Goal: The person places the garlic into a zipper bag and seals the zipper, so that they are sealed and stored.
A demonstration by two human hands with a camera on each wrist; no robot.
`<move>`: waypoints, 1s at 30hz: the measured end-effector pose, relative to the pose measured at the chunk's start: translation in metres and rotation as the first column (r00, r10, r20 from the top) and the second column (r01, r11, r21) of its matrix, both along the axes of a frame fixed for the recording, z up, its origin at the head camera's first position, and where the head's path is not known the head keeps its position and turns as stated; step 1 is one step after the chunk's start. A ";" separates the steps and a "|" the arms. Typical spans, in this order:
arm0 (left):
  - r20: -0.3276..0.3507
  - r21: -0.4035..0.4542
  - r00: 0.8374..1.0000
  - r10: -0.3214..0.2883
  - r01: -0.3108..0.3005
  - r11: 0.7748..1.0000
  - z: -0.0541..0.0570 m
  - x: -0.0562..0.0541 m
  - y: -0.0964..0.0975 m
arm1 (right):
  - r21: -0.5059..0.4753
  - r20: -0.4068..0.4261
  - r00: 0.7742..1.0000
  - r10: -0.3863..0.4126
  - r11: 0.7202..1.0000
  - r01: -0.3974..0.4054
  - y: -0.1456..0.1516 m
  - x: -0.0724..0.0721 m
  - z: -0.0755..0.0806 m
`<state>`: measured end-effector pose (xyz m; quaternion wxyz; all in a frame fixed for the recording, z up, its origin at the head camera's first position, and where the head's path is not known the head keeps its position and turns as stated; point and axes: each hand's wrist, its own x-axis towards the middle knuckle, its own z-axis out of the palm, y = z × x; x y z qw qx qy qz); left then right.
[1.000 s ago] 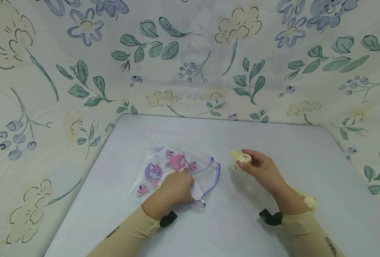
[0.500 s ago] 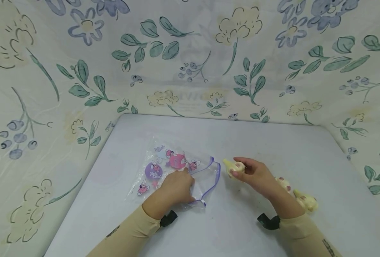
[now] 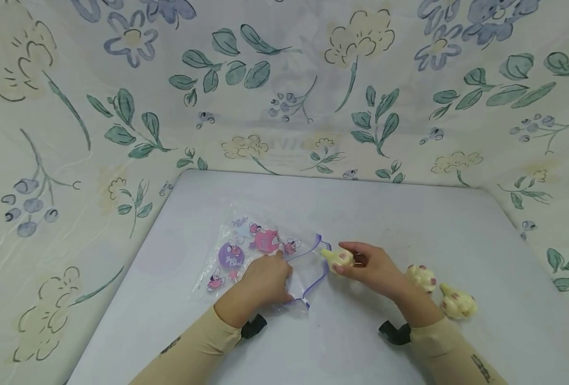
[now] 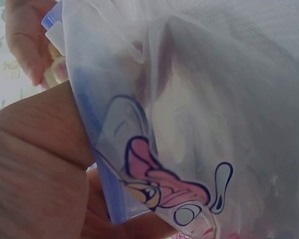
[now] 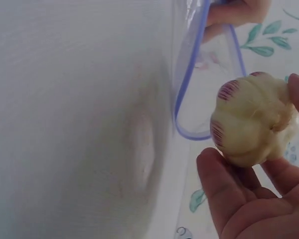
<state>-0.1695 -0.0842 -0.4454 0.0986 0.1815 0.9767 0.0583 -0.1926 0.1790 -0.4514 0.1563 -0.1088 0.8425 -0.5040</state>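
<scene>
A floral-print plastic sheet [image 3: 289,59] walls in a smooth white tabletop [image 3: 361,208], where a person works at the mouth of a clear, zip-top plastic bag [image 3: 230,256] printed with pink and purple cartoons. The right hand [image 3: 373,270] holds a cream-yellow, garlic-shaped bulb [image 3: 339,262], its grip clamped round the lobed body, stem end toward the bag. The bulb is outside, at the blue-purple rim [image 5: 179,109]; whether the two touch is hard to tell. The left hand [image 3: 265,280] is at the bag; whether its grip pinches the film or merely props it cannot be told.

Good technique here probably means holding the rim wide, leading with the narrow stem, and keeping fingertips behind the bulb's widest part so the limp film does not snag.

The bulb looks firm and smooth, with rounded ridges and striped magenta patches; the film is thin, glossy and creased. Two similar cream bulbs [image 3: 459,302] lie near the right forearm.
</scene>
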 end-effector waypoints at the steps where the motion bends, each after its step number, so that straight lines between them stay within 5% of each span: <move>1: -0.001 -0.001 1.000 -0.001 0.001 1.000 0.000 0.000 0.000 | 0.021 -0.015 1.000 0.000 1.000 0.000 -0.001 0.000 0.000; 11: -0.003 -0.010 1.000 -0.001 0.001 1.000 0.000 0.000 0.000 | 0.124 -0.077 0.994 -0.082 0.988 0.091 -0.012 -0.001 -0.008; 30: 0.004 0.007 1.000 0.007 -0.007 1.000 0.000 0.001 0.000 | 0.236 -0.141 0.987 -0.070 0.966 0.102 -0.024 -0.001 -0.011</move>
